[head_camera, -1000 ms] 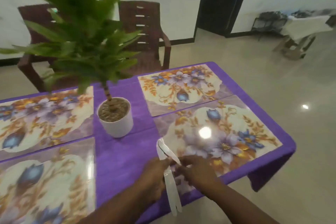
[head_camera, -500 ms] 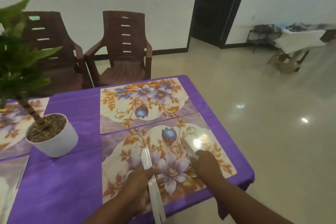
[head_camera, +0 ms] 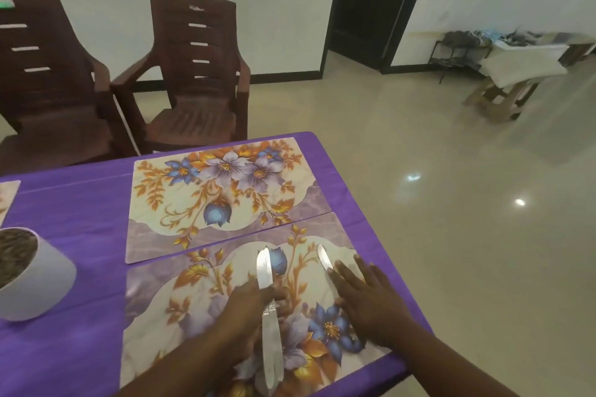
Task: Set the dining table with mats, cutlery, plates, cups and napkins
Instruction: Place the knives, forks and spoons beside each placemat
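On the near floral placemat (head_camera: 206, 293), my left hand (head_camera: 248, 309) grips silver table knives (head_camera: 269, 316) by the middle. My right hand (head_camera: 371, 303) lies flat, fingers straight, over another silver knife (head_camera: 323, 259).

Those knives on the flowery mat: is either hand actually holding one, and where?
The left hand grips knives at mid-length. The right hand lies flat on another knife.

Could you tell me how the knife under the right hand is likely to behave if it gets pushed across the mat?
The knife looks like flat metal, so probably stiff and unlikely to roll. The mat appears glossy, so it may slide easily under the right hand.
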